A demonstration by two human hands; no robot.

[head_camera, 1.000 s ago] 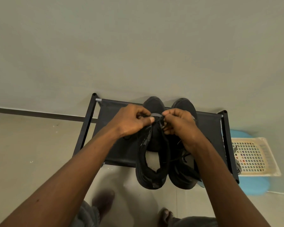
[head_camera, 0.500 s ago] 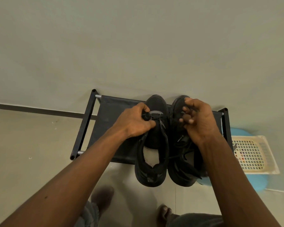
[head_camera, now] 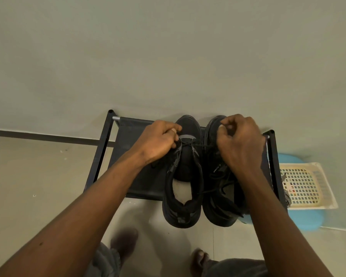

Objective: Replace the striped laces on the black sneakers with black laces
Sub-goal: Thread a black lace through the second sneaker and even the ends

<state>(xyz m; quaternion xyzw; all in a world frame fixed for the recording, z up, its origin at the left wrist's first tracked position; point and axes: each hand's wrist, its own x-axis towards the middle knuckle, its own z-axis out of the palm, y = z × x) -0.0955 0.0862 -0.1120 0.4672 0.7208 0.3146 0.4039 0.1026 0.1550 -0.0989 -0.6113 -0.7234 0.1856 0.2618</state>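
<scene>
The left hand (head_camera: 160, 143) and the right hand (head_camera: 240, 142), held apart, each pinch with curled fingers an end of a thin black lace (head_camera: 200, 145) stretched across the front eyelets of the left sneaker (head_camera: 183, 163), which stands beside the right sneaker (head_camera: 216, 208), both plain black, on a black shoe rack (head_camera: 128, 156).

1. Left sneaker (head_camera: 185, 188): black with grey trim by the toe. It lies on the rack (head_camera: 128, 156) with its toe toward the wall and its heel overhanging the front edge. The tongue is bare and most eyelets are unlaced; a pale insole shows inside.
2. Right sneaker (head_camera: 218, 176): black, with small white lettering on its side, parallel and just beside the first. Loose black strands cross its opening.
3. Black lace (head_camera: 200, 145): thin, stretched across the left sneaker's toe-end eyelets. The left hand (head_camera: 158, 140) pinches one end and the right hand (head_camera: 240, 140) the other.
4. Striped lace (head_camera: 287, 193): black and white, hanging at the rack's right end.
</scene>
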